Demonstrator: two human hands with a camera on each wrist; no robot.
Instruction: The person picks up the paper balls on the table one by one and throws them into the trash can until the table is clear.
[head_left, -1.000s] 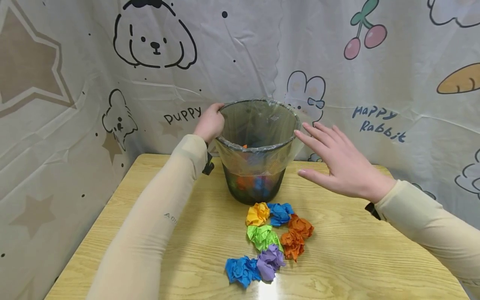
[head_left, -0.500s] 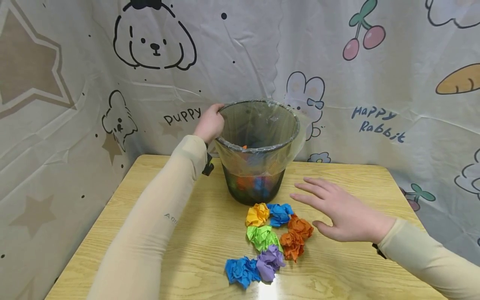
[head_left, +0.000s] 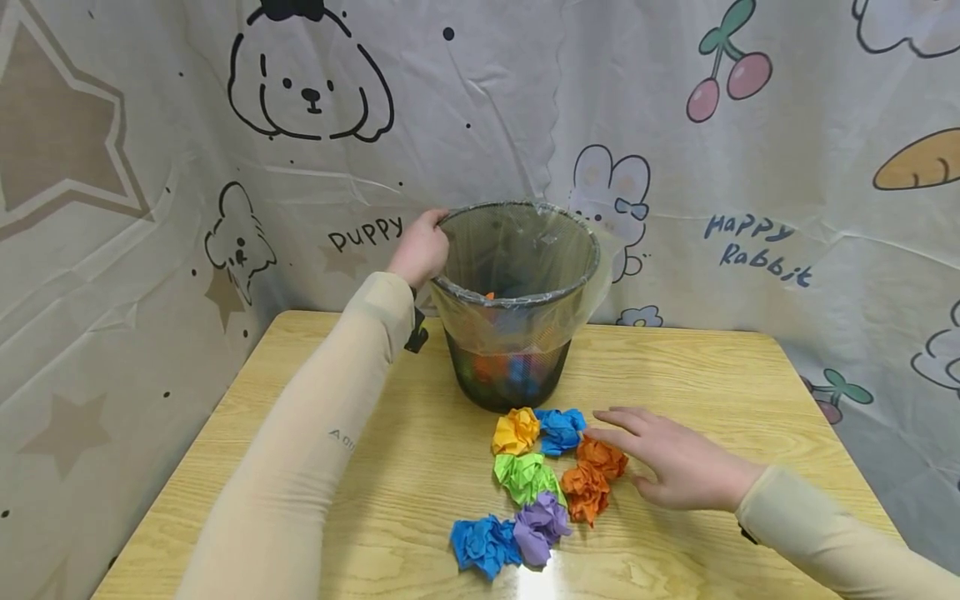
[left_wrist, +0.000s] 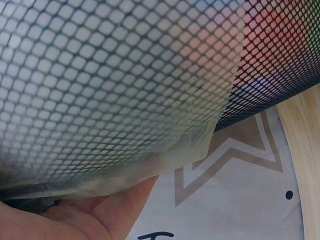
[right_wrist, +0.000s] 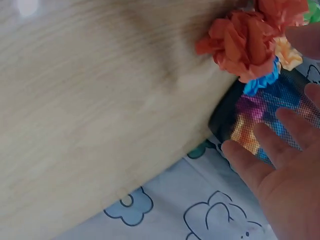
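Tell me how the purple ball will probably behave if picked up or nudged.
The purple ball is probably light and squashy, since it looks like crumpled paper. Its jagged folds should give good grip and resist rolling. Nudged, it may shift the green ball it seems to touch.

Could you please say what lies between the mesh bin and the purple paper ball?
The head view shows the green ball beside the purple ball, then the yellow ball and one blue ball nearer the mesh bin.
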